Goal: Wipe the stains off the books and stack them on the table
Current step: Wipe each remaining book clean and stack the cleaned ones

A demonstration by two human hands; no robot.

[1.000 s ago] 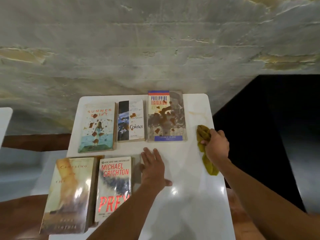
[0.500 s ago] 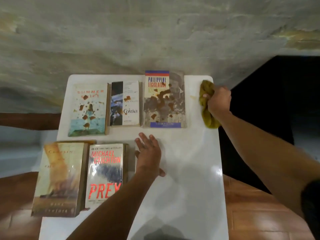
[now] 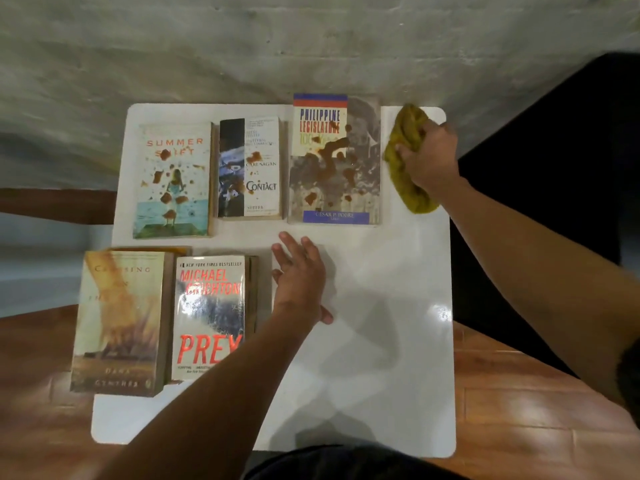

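Cloth (image 3: 407, 157) farther now (books (image 3: 334, 161) brown-stained)

Both forearms are bare; a dark garment (image 3: 346, 462) covers the torso.

1. Your left hand (image 3: 300, 277) lies palm down and flat, fingers straight and slightly spread, pointing away from you; the thumb sticks out to the right near the wrist; it holds nothing.
2. Your left forearm runs up from the lower left edge of the view, bare, angled toward the centre.
3. Your right hand (image 3: 429, 155) is stretched far forward to the right, knuckles up, fingers curled round a bunched cloth (image 3: 405, 150).
4. Your right arm is bare and nearly straight; it enters from the right edge and slants up and leftward to the wrist.
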